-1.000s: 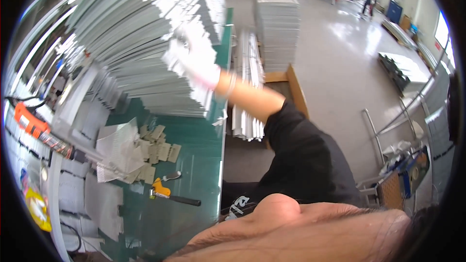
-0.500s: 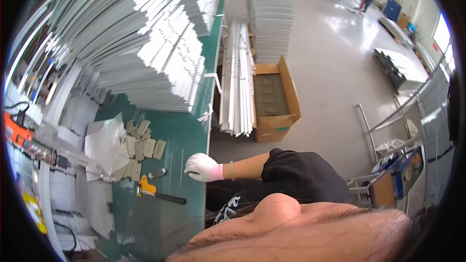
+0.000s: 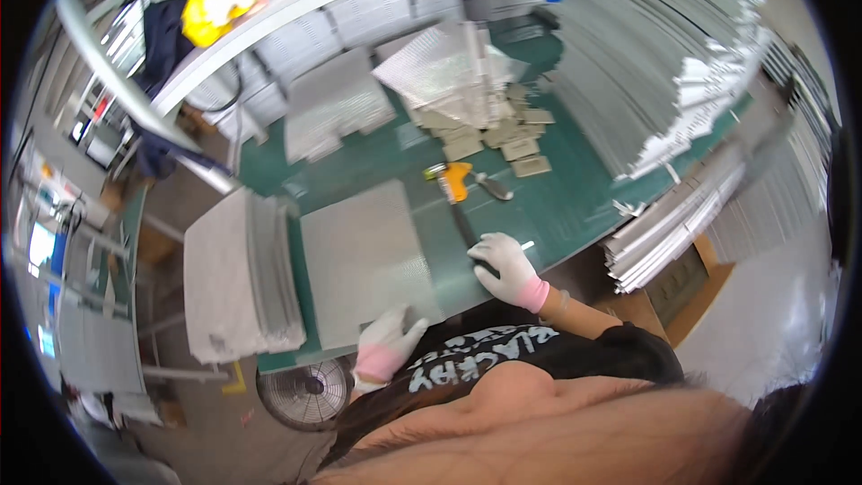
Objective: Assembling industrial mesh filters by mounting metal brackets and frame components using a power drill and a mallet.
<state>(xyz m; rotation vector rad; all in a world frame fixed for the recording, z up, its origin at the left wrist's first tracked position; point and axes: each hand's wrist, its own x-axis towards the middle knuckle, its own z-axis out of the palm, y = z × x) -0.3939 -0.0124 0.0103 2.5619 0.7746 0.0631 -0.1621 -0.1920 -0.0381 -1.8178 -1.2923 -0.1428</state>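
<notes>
My right hand (image 3: 508,273), in a white glove with a pink cuff, is closed around the black handle end of a hammer (image 3: 461,218). The hammer lies on the green worktable (image 3: 566,216), its head pointing away from me. My left hand (image 3: 388,347), gloved alike and slightly blurred, rests at the near edge of a flat grey panel (image 3: 366,260), fingers apart. Beyond the hammer head lie a yellow-orange tool (image 3: 457,181) and a small tool with a grey handle (image 3: 495,187). Farther back are several loose beige-grey rectangular pieces (image 3: 530,165).
A stack of grey-white sheets (image 3: 235,278) stands at the table's left end. Translucent wrap (image 3: 431,72) lies at the back. Tall stacked panels (image 3: 646,63) fill the right, above long white strips (image 3: 655,224) and a cardboard box (image 3: 709,296). A round fan (image 3: 305,393) stands below.
The view has swung left along the table, bringing the grey panel, sheet stack and my left hand into sight. My right hand has moved from beside the hammer onto its handle.
</notes>
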